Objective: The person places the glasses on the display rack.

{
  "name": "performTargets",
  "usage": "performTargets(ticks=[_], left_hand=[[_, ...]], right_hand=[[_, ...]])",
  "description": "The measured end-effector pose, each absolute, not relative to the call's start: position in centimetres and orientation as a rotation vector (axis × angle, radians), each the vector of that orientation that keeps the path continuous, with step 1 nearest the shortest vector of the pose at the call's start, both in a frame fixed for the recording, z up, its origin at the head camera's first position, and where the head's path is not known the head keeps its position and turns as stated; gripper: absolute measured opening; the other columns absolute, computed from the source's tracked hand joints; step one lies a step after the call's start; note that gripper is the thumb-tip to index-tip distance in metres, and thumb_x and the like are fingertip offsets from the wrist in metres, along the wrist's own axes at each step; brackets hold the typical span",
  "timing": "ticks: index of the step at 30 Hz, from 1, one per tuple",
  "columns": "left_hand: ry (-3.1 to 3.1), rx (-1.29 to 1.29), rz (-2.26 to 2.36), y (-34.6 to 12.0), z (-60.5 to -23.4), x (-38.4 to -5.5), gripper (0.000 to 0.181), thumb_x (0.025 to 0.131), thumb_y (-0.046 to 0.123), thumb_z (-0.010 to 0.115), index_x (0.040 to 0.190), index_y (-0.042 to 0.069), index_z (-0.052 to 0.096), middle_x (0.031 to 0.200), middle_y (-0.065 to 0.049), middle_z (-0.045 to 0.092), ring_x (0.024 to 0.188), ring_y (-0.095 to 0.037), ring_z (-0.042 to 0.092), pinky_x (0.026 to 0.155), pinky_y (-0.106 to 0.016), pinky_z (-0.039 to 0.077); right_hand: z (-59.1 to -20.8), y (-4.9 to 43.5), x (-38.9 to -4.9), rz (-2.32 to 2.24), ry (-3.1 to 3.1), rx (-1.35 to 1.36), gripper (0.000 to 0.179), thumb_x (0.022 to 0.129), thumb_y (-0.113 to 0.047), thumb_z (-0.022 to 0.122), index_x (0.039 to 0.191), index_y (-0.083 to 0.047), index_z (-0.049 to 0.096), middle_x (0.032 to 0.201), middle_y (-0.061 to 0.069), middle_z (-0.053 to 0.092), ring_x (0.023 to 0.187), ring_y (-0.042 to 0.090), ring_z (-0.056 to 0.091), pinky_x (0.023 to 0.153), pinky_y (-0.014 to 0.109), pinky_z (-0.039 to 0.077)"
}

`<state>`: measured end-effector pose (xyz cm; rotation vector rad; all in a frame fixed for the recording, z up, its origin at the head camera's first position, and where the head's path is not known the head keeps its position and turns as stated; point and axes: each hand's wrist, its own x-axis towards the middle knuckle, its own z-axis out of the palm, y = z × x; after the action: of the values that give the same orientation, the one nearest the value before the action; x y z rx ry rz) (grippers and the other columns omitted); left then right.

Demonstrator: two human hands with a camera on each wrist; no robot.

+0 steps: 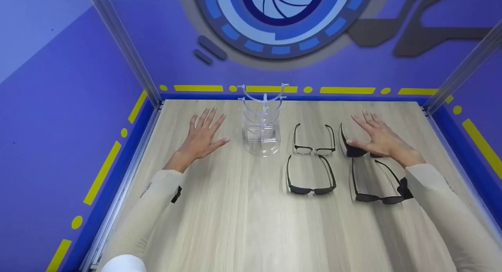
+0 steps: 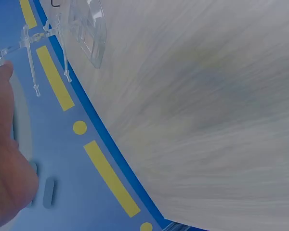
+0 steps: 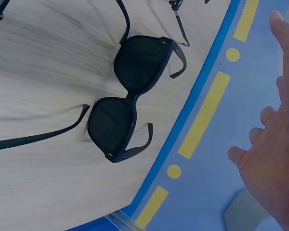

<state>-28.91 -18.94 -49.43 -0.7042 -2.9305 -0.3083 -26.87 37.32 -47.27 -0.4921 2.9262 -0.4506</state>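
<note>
My left hand (image 1: 202,136), fingers spread and holding nothing, is over the table to the left of a clear plastic tiered eyeglasses stand (image 1: 262,134). On the right, my right hand (image 1: 380,140) also has its fingers spread. It hovers above a pair of dark sunglasses (image 1: 355,151), partly covering them in the head view; the right wrist view shows these sunglasses (image 3: 137,65) whole, apart from the hand. Nearer the stand lie clear-lensed eyeglasses (image 1: 324,151). Two more pairs lie in front: green-tinged sunglasses (image 1: 301,190) and black sunglasses (image 1: 366,197) beside my right sleeve.
A pale wood-grain table (image 1: 235,225) carries everything. Blue panels with yellow marks (image 1: 348,90) rise behind it and at both sides. Metal corner posts (image 1: 125,44) stand at the back left and back right.
</note>
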Motion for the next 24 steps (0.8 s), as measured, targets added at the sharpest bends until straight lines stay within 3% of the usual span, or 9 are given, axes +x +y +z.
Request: performTargets(ticks=[7,16,24], left_hand=[[-2.864,-0.688,-0.528,-17.9,-49.6,-28.1,0.079,0.099,0.054,0.059,0.162,0.018,0.029,0.169,-0.019,0.023,0.156,-0.040,0.017,0.121,-0.066,0.013],[-2.810,-0.710,-0.795,-15.4,-49.7,-26.2,0.079,0.098,0.046,0.063,0.162,0.014,0.028,0.162,-0.019,0.036,0.150,-0.041,0.030,0.117,-0.065,0.020],[-2.862,-0.713,-1.024,-13.8,-50.6,-24.2,0.078,0.100,0.040,0.063,0.163,0.014,0.025,0.157,-0.017,0.044,0.147,-0.037,0.035,0.116,-0.059,0.026]], right_hand=[[-47.3,37.2,-25.7,-0.518,2.891,-0.506,0.091,0.096,-0.054,0.063,0.165,-0.018,0.016,0.168,0.030,0.003,0.154,0.055,0.003,0.118,0.075,0.010],[-47.7,36.7,-23.5,-0.604,2.898,-0.485,0.089,0.095,-0.051,0.067,0.164,-0.021,0.020,0.166,0.027,0.022,0.150,0.055,0.022,0.108,0.081,0.021],[-49.6,35.9,-21.6,-0.766,2.861,-0.528,0.081,0.097,-0.046,0.068,0.161,-0.014,0.031,0.153,0.025,0.046,0.132,0.047,0.051,0.100,0.073,0.042]])
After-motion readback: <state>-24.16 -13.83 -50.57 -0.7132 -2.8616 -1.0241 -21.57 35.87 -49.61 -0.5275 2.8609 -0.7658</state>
